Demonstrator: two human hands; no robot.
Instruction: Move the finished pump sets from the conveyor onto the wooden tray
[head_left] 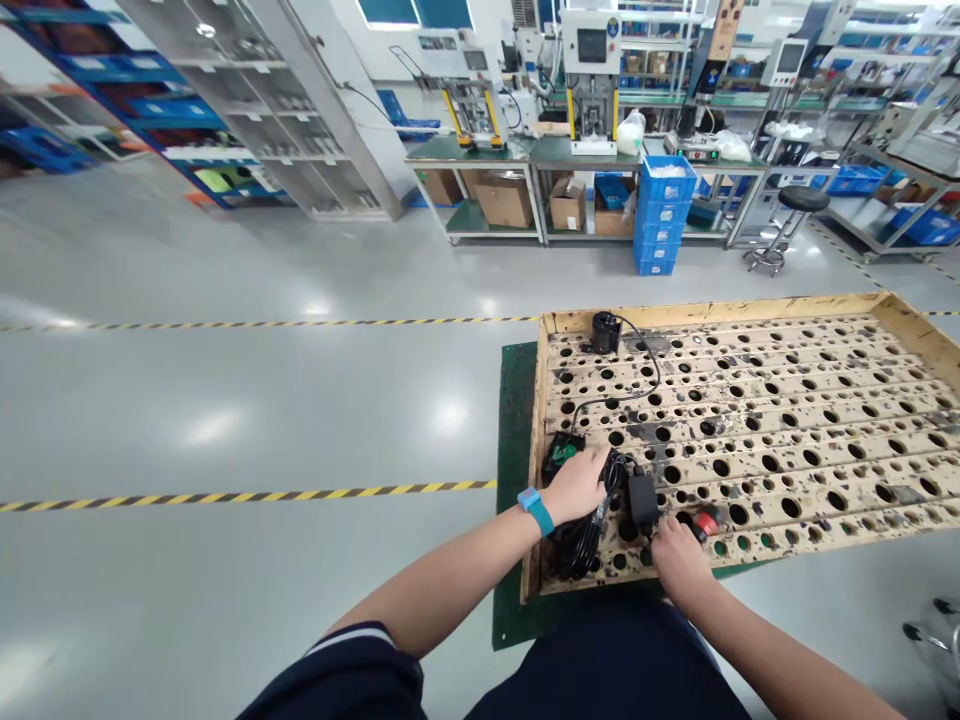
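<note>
My left hand, with a blue-banded watch on its wrist, is closed over the upper end of a bundled black cable. Just right of the bundle lies a black rectangular box, which looks like a power adapter. At that box's lower end, my right hand has its fingers curled closed; what they hold is hidden. A red and black object shows right beside these fingers, its kind unclear. Beyond my left hand sits a dark open housing with a green circuit board. From it a thin cord runs to a black cylindrical part.
Everything lies in a shallow wooden tray with raised edges and many round holes, over a green surface. Farther off stand a stack of blue crates, workbenches with machines, and a round stool. Striped tape marks the floor.
</note>
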